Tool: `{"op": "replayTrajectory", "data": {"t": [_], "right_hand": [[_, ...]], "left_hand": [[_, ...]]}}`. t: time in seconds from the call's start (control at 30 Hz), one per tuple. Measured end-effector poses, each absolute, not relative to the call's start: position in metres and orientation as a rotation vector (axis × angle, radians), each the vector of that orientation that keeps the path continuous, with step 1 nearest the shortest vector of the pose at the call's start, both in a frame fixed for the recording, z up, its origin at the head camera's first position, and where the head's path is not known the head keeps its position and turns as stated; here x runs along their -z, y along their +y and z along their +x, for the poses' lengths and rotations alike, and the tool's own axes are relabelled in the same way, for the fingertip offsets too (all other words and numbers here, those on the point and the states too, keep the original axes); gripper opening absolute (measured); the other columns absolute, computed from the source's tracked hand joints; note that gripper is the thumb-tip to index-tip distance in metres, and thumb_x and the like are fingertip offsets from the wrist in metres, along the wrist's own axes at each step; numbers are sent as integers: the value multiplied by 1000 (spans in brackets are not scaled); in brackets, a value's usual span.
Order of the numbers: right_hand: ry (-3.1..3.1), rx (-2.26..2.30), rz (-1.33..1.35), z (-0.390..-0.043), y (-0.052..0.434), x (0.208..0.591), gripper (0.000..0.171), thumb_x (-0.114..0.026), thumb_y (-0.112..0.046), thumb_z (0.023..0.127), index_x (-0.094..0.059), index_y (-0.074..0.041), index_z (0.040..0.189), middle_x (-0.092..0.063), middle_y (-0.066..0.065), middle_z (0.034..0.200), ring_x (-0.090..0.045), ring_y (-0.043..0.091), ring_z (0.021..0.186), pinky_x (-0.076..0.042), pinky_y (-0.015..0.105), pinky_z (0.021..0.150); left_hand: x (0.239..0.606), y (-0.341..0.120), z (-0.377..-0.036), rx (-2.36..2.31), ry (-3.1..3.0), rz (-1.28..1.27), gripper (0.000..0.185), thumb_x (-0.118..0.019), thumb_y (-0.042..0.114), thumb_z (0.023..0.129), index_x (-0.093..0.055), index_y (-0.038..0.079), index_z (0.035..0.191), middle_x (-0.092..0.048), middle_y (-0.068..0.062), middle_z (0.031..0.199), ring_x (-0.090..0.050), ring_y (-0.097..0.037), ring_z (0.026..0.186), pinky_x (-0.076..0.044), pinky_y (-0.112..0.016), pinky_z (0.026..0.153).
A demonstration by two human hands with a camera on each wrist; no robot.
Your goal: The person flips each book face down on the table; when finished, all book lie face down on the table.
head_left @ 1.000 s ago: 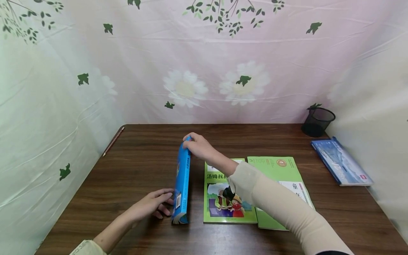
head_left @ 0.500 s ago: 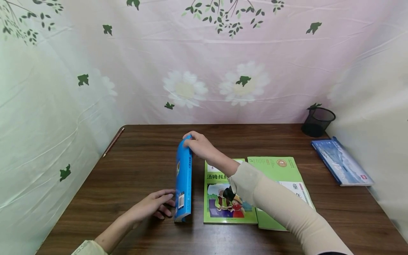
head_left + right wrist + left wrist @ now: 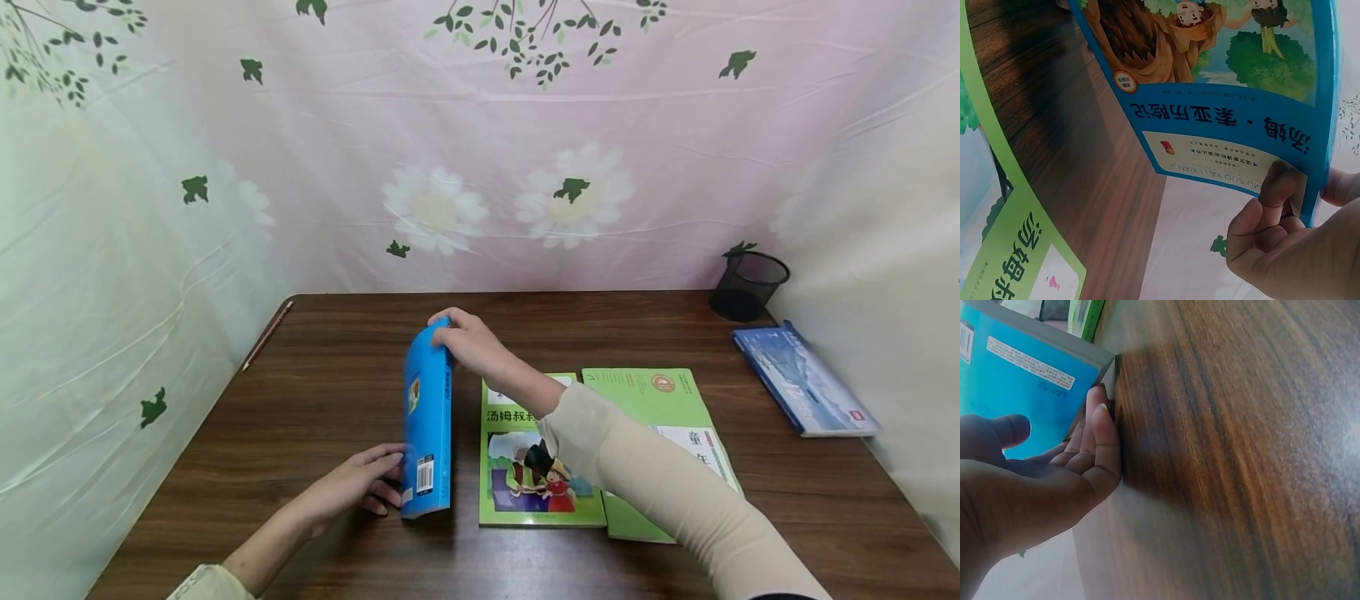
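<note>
The blue book (image 3: 427, 425) stands on its long edge a little left of the middle of the head view, tilted slightly to the left, with its back cover and barcode toward the lower left. Its lower edge rests on the dark wooden surface (image 3: 315, 400).

The right hand (image 3: 465, 340) grips the far top corner of the blue book. In the right wrist view the thumb lies on the front cover (image 3: 1222, 81) and the other fingers (image 3: 1335, 186) curl round behind the edge, so the fingers are clamped on the book.

The left hand (image 3: 352, 486) is at the near end of the book, in the lower middle of the head view. In the left wrist view its fingers (image 3: 1100, 434) are straight and together, with the tips touching the book's back cover (image 3: 1016, 381) close to the surface. The thumb is apart from them, and I cannot tell whether it touches the cover.

Just to the right of the blue book a green book with a cartoon picture (image 3: 525, 492) lies flat. The sleeve (image 3: 652, 475) of the right arm crosses over it. A second green book (image 3: 645, 392) lies beside it, further right, touching or slightly overlapping it.

Well apart, near the right edge of the surface, lies a book with a blue mountain cover (image 3: 802, 379). Behind it, in the far right corner, stands a black mesh pen holder (image 3: 748, 286). A pencil (image 3: 266, 333) lies at the far left edge of the surface. A cloth with flowers and leaves (image 3: 480, 150) hangs behind and at both sides.
</note>
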State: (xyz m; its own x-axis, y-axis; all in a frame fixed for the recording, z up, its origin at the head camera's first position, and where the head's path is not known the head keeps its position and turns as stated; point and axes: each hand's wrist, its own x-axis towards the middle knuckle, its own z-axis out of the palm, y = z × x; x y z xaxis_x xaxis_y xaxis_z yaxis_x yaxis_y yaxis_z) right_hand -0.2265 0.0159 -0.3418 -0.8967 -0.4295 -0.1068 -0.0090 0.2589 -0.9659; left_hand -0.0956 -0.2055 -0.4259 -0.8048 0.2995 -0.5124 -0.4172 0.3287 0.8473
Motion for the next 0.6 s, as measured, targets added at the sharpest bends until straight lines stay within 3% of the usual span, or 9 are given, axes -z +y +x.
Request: {"op": "replayTrajectory", "data": {"t": [0.33,0.6], "right_hand": [[2184,1688,-421,-224,16,338,37,-53,-22,97,-54,-14,134,-54,13,135,-59,30,107,-53,36,78],[2160,1720,-421,-224,17,335,39,-54,-20,98,-53,-12,136,-55,14,134,-60,30,104,-55,39,77]], "left_hand": [[427,-207,-96,-1536,1999,-171,65,-40,45,107,-32,-1,152,-59,-18,122,-61,-23,94,-56,-38,77],[429,-214,-96,-1577,1927,-102,61,-38,47,107,-39,-2,144,-63,-14,111,-62,-22,93,-56,-36,78]]}}
